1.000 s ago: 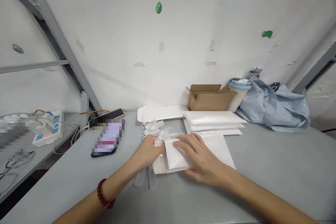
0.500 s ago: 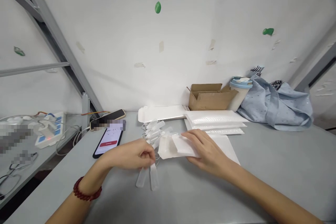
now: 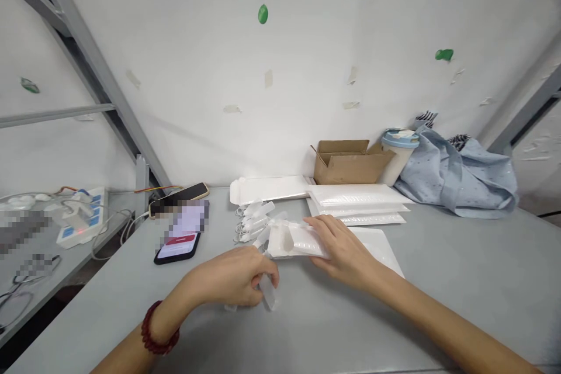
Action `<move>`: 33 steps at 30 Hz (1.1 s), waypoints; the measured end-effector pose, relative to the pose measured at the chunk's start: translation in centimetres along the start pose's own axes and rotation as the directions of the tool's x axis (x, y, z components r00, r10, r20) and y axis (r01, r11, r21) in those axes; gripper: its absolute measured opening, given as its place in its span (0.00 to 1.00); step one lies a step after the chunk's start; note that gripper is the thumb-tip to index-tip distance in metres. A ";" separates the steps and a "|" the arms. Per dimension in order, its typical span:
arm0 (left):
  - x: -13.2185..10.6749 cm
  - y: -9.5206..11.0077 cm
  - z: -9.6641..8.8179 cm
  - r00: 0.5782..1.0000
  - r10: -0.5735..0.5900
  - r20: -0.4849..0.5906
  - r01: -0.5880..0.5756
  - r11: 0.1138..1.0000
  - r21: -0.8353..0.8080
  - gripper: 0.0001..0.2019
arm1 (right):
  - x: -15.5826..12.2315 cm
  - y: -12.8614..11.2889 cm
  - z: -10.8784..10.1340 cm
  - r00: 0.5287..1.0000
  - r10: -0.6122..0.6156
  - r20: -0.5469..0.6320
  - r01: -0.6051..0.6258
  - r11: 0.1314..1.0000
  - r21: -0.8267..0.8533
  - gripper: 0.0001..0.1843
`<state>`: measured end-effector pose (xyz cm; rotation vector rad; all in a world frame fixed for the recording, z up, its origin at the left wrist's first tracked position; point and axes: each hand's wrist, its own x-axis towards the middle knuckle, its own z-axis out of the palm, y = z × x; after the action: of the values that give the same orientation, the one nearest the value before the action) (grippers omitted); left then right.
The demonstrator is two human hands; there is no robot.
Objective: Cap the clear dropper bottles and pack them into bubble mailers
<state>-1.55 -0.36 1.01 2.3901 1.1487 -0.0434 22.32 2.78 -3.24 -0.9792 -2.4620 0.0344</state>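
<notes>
My left hand [image 3: 234,277], a dark red bead bracelet at its wrist, pinches a translucent white plastic tag [image 3: 267,293] by its upper part. A second tag [image 3: 230,307] shows only its end below the hand; whether it is held or lying on the table I cannot tell. My right hand [image 3: 339,248] grips a white bubble mailer [image 3: 302,241], thumb in front and fingers over the top. The mailer's mouth gapes toward the left, with its flap folded out. Behind it lies a heap of similar tags [image 3: 254,222] with thin loops.
More bubble mailers [image 3: 357,196] are stacked behind my right hand, and another mailer [image 3: 272,188] lies by the wall. An open cardboard box [image 3: 353,169], a lidded cup [image 3: 397,158] and a blue bag [image 3: 460,178] stand behind. Two phones [image 3: 177,248] and a power strip [image 3: 83,225] are left.
My left hand has moved right and slightly down with the tag, closer to the mailer. The mailer's mouth has become rounder and wider in my right hand.
</notes>
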 end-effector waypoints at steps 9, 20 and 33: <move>-1.5 0.0 -2.4 0.991 -0.018 -0.135 -0.054 0.856 -0.514 0.09 | 0.1 0.1 0.0 1.000 -0.002 -0.030 0.002 1.000 0.000 0.32; -0.4 -1.4 -2.2 0.872 -0.216 -0.440 -0.082 0.821 -0.565 0.14 | 0.1 0.2 0.0 1.000 0.004 -0.025 -0.004 1.000 -0.009 0.31; 0.7 -1.7 -1.1 0.906 -0.245 -0.345 0.031 0.852 -0.522 0.17 | 0.0 0.1 -0.3 0.997 -0.005 -0.077 0.004 1.000 -0.020 0.31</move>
<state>-2.56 1.53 1.14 1.8764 1.3158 0.6558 22.52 2.74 -3.00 -0.9655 -2.3982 -0.0292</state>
